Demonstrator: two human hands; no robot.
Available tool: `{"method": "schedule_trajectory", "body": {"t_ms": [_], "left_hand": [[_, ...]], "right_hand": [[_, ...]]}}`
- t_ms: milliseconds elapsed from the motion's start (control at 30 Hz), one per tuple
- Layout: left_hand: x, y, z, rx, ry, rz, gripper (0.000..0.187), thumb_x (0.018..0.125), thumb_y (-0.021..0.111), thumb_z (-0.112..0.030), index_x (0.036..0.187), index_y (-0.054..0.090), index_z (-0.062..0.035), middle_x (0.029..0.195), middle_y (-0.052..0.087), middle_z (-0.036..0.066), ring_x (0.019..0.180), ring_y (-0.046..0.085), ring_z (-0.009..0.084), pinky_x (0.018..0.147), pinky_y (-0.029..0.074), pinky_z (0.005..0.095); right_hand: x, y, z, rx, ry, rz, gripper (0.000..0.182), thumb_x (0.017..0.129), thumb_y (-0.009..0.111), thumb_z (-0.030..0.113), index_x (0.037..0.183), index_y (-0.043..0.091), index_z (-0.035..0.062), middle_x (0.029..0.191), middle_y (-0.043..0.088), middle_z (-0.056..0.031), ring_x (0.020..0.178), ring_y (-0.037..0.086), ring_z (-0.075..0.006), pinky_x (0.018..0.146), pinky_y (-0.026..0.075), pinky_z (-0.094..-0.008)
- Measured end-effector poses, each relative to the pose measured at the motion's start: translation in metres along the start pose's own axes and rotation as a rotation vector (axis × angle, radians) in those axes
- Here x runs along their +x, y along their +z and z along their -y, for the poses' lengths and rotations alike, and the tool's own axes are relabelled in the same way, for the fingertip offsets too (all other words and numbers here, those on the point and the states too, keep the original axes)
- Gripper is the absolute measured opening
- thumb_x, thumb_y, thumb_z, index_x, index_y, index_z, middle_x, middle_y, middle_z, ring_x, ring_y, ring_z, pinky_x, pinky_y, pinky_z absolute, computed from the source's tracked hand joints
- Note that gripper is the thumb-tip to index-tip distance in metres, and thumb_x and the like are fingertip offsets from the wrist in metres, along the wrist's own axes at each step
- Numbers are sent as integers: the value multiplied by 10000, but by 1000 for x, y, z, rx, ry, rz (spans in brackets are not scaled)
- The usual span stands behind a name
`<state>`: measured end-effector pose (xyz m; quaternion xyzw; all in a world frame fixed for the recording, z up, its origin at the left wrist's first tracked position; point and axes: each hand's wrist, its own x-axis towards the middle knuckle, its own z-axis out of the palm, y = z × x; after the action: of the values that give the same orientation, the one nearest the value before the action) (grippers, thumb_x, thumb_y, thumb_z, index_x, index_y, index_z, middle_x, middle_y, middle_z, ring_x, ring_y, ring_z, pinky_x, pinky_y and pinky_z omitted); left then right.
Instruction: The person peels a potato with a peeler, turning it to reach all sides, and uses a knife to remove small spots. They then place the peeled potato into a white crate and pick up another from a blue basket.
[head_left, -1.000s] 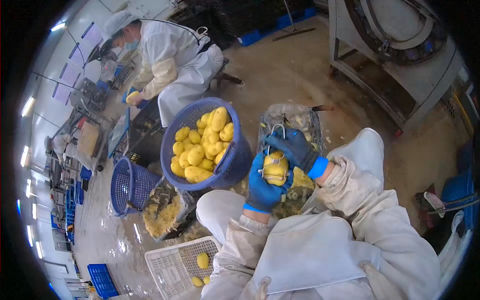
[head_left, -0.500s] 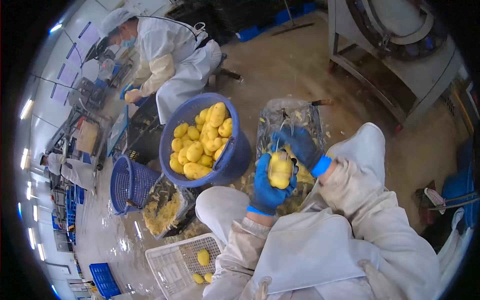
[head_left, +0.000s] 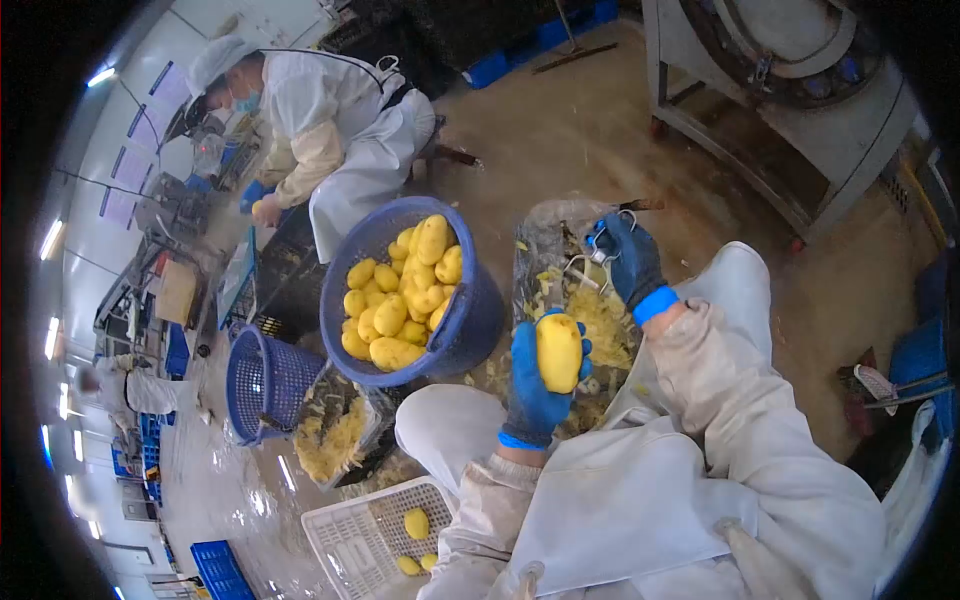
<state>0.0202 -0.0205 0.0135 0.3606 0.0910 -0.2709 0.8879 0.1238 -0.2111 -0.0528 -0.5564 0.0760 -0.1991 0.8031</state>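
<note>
We see one potato [head_left: 559, 353] in the left hand [head_left: 538, 385], held in front of the body and above the near part of a dark box [head_left: 528, 262]. The potato is oval and strong yellow, and its long side stands nearly upright in our view. Its surface looks smooth and a little shiny, with a paler patch where the light falls on it. The blue-gloved fingers close around its lower part and its sides, so its upper face is well visible to us.

The right hand [head_left: 632, 262], also in a blue glove, is closed around a metal peeler [head_left: 599, 256]. The peeler has a thin, bent frame, partly hidden by the fingers. It is apart from the potato, higher in the view and to the right. Below both hands, yellow peelings [head_left: 606, 322] lie in the dark box.

Near the left knee stands a blue basket [head_left: 478, 315], with many yellow potatoes [head_left: 408, 290] heaped in it; some are round and some longer. In a white crate [head_left: 335, 545] we find a few more potatoes, similar in colour. Behind the basket, a co-worker [head_left: 345, 105] in white clothes sits and bends forward.
</note>
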Motion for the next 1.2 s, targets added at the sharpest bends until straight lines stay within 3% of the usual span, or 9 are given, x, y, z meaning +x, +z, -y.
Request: {"method": "schedule_trajectory", "body": {"t_ms": [133, 300, 433, 600, 800, 933, 1100, 1167, 1200], "left_hand": [[7, -19, 15, 414, 200, 19, 530, 899, 391, -529, 1168, 500, -86, 1008, 600, 145, 794, 604, 217, 619, 509, 309], [-2, -15, 5, 317, 167, 62, 414, 956, 372, -374, 1171, 458, -31, 989, 593, 142, 803, 619, 205, 690, 537, 318], [6, -22, 12, 1080, 642, 49, 383, 911, 514, -230, 1193, 443, 19, 967, 569, 144, 846, 595, 232, 686, 524, 350], [-11, 2, 4, 786, 610, -47, 389, 964, 352, -253, 1228, 411, 27, 1118, 530, 150, 995, 549, 214, 799, 504, 333], [-10, 0, -5, 830, 748, 3, 638, 847, 564, -213, 1359, 260, 17, 1185, 503, 172, 1054, 523, 230, 909, 426, 358], [-12, 3, -10, 1000, 771, -28, 736, 786, 589, -67, 1389, 177, 25, 1175, 502, 206, 1070, 512, 240, 899, 432, 340], [-20, 1, -12, 890, 792, -13, 755, 778, 586, -74, 1397, 162, 14, 1125, 542, 199, 1021, 540, 244, 885, 438, 328], [-15, 1, -15, 1006, 850, -17, 752, 782, 575, -84, 1398, 155, 15, 1120, 546, 201, 1018, 539, 239, 868, 447, 330], [-17, 4, -15, 1008, 853, -12, 752, 782, 575, -84, 1398, 155, 15, 1120, 546, 201, 1018, 539, 239, 868, 447, 330]], "right_hand": [[-43, 21, 0, -330, -241, 214, 217, 933, 474, 219, 925, 571, 25, 828, 594, -49, 774, 572, -151, 721, 475, -280], [-28, 9, -2, 245, 51, 43, 264, 937, 478, 251, 951, 579, 8, 862, 593, -49, 796, 571, -138, 747, 477, -284], [-44, 28, 22, 164, 357, 52, 258, 952, 447, 235, 901, 563, 10, 798, 587, -57, 767, 568, -134, 748, 472, -283], [-51, 22, 4, -150, -207, 115, 268, 928, 491, 264, 911, 587, 14, 814, 612, -47, 756, 573, -131, 727, 463, -273], [-37, 16, 9, 587, 241, 69, 250, 908, 515, 249, 949, 597, 16, 814, 623, -45, 789, 593, -131, 752, 470, -269], [-54, 29, 1, 122, 332, 215, 211, 914, 506, 219, 937, 595, 29, 837, 622, -47, 788, 592, -145, 724, 461, -284], [-57, 27, 7, -9, -191, 159, 184, 913, 515, 195, 941, 602, 35, 817, 620, -38, 766, 574, -132, 722, 450, -266], [-65, 44, 20, 488, 473, 112, 182, 921, 496, 173, 953, 587, 19, 859, 615, -41, 790, 563, -130, 740, 450, -265], [-60, 31, -2, -120, -49, 175, 206, 928, 490, 196, 965, 581, 15, 884, 610, -39, 810, 558, -127, 752, 453, -267]]}}
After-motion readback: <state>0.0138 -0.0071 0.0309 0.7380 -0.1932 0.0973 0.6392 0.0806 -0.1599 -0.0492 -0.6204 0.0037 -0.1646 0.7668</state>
